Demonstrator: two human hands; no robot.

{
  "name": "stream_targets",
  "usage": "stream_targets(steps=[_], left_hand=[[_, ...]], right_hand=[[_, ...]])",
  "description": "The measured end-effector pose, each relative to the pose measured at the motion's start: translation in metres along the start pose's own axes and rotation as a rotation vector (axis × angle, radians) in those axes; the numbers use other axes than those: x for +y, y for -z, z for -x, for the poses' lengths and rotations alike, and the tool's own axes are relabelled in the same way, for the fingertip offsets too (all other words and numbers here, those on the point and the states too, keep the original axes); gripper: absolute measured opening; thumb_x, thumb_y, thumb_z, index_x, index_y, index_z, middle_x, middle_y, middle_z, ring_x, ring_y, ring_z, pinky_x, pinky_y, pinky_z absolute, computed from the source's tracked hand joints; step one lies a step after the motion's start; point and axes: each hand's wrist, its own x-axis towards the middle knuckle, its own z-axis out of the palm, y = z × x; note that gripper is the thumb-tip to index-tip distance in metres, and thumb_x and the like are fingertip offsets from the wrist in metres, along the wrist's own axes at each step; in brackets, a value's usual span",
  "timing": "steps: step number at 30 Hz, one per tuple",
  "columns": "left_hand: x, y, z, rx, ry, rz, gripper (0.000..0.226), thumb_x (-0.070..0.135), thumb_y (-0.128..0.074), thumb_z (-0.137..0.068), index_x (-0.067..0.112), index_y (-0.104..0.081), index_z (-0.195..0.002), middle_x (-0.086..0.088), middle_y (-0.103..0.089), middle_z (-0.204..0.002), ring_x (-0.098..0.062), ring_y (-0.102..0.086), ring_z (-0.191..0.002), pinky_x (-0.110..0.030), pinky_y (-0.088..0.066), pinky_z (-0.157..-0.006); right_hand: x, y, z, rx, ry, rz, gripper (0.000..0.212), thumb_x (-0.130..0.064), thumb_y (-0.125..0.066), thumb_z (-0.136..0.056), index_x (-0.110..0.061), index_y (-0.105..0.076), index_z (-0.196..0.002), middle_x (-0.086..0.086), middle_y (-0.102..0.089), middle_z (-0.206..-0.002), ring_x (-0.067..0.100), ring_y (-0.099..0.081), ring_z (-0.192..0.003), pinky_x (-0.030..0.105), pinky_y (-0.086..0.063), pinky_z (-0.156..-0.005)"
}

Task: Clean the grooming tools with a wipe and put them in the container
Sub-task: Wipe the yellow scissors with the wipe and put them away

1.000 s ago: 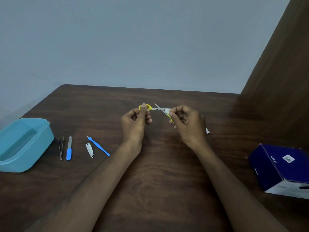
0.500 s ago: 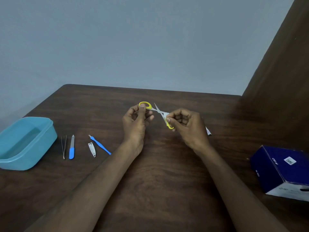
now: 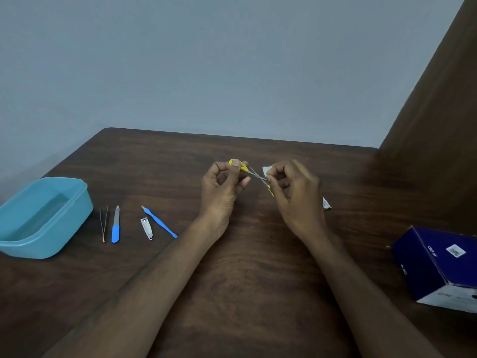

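Small yellow-handled scissors [image 3: 254, 174] hang above the table's middle, blades open. My left hand [image 3: 223, 187] pinches one yellow handle loop. My right hand [image 3: 294, 192] pinches a small white wipe [image 3: 265, 170] against the blades, with the other yellow handle under its fingers. On the table to the left lie tweezers [image 3: 103, 223], a blue-handled nail file [image 3: 116, 224], a nail clipper [image 3: 146, 228] and a blue cuticle tool [image 3: 160, 222]. A light blue container [image 3: 44, 218] sits open at the far left.
A torn white wipe sachet [image 3: 326, 203] lies just right of my right hand. A dark blue box [image 3: 438, 264] stands at the right edge. A brown panel [image 3: 444, 112] rises along the table's right side. The grey wall lies behind the table's far edge.
My right hand has slid along the scissors with the wipe, which now shows white above its fingers. The left hand keeps its hold on the handle loop.
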Motion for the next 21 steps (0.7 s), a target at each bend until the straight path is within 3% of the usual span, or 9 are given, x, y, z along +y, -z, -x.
stream_targets(steps=[4,8,12,19,21], left_hand=[[0.002,-0.002,0.004,-0.067,-0.003,-0.022,0.015,0.016,-0.067,-0.104,0.010,-0.062,-0.091,-0.010,-0.080,-0.102,-0.021,-0.074,-0.121,-0.024,-0.062,-0.088],[0.002,-0.005,0.005,-0.076,-0.023,-0.038,0.015,0.013,-0.067,-0.104,0.013,-0.061,-0.090,-0.019,-0.078,-0.112,-0.025,-0.074,-0.122,-0.025,-0.062,-0.087],[0.003,-0.003,0.003,-0.035,-0.095,-0.054,0.017,0.011,-0.067,-0.104,0.013,-0.060,-0.089,-0.021,-0.075,-0.108,-0.023,-0.075,-0.119,-0.027,-0.063,-0.090],[0.001,-0.003,0.004,-0.045,-0.115,-0.072,0.013,0.009,-0.067,-0.104,0.009,-0.058,-0.094,-0.023,-0.076,-0.110,-0.021,-0.075,-0.119,-0.029,-0.062,-0.093],[0.002,-0.002,0.004,-0.032,-0.131,-0.068,0.012,0.009,-0.066,-0.104,0.008,-0.058,-0.095,-0.024,-0.075,-0.111,-0.021,-0.075,-0.119,-0.028,-0.063,-0.093]], right_hand=[[0.002,-0.002,-0.002,0.009,0.071,0.069,0.005,-0.001,-0.074,-0.094,-0.002,-0.070,-0.096,0.007,-0.062,-0.110,0.011,-0.063,-0.091,0.028,-0.054,-0.082],[0.007,-0.005,-0.001,-0.099,0.097,0.099,0.009,-0.002,-0.074,-0.090,-0.009,-0.068,-0.089,0.002,-0.064,-0.093,0.018,-0.061,-0.080,0.036,-0.051,-0.073],[0.016,-0.001,0.002,-0.214,0.094,0.143,0.012,-0.006,-0.076,-0.087,-0.014,-0.067,-0.086,-0.001,-0.063,-0.085,0.018,-0.059,-0.074,0.040,-0.053,-0.069],[0.009,-0.003,0.001,-0.164,0.071,0.121,0.011,-0.006,-0.075,-0.088,-0.015,-0.069,-0.087,-0.006,-0.060,-0.085,0.006,-0.051,-0.070,0.026,-0.046,-0.068],[0.009,-0.006,0.003,-0.191,0.074,0.124,0.010,-0.007,-0.075,-0.089,-0.014,-0.068,-0.086,-0.005,-0.059,-0.086,0.006,-0.051,-0.070,0.029,-0.048,-0.068]])
